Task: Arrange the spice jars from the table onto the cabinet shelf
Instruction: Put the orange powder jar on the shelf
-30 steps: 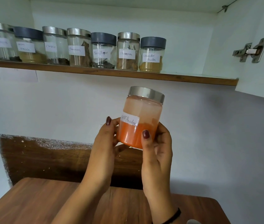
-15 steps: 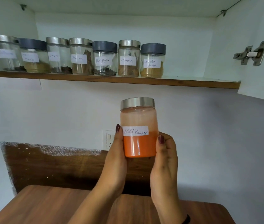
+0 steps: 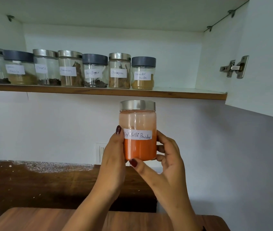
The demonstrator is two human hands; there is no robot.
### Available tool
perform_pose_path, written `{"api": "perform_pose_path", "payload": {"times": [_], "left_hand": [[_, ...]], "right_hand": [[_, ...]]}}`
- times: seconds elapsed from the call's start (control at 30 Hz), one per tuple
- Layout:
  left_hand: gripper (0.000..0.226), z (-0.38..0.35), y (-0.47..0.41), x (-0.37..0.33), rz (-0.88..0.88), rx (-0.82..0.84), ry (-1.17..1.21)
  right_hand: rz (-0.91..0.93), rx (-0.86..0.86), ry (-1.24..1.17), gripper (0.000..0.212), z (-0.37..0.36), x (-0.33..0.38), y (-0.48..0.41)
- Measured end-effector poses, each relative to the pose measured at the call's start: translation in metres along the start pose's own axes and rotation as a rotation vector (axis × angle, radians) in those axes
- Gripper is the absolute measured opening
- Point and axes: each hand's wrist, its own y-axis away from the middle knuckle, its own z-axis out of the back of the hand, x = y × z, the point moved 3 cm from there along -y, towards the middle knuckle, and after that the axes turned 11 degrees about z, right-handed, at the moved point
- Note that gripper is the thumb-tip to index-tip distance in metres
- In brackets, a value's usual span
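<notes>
A glass jar of red chilli powder (image 3: pixel 138 145) with a silver lid stands upright in the air, its label facing me, just below the cabinet shelf (image 3: pixel 182 95). My left hand (image 3: pixel 113 157) holds its left side. My right hand (image 3: pixel 167 157) grips its right side, thumb under the base. Several labelled spice jars stand in a row on the shelf; the rightmost is the coriander powder jar (image 3: pixel 143 73), almost straight above the held jar. To the right of that jar the shelf is bare.
The cabinet's open door (image 3: pixel 266 64) with its metal hinge (image 3: pixel 235 67) hangs at the right. A wooden table (image 3: pixel 32 220) lies below my arms. A dark wooden board (image 3: pixel 40 185) leans against the wall, and a white wall switch (image 3: pixel 101 152) shows behind my left hand.
The jar has gone from tilted to upright and turned its label towards me. My view has tipped up. My right thumb has slid from the jar's front to under its base.
</notes>
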Motion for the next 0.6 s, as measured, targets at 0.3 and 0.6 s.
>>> {"api": "perform_pose_path", "payload": {"times": [0.3,0.6], "left_hand": [[0.044,-0.025,-0.022,-0.013,-0.054,0.021,-0.202],[0.049,-0.037,-0.024,-0.019,-0.360,-0.004,-0.387]], "right_hand": [[0.004,-0.092,0.005,0.082,0.024,-0.009,-0.013],[0.043,-0.172,-0.007,0.078,0.051,-0.021,-0.040]]}}
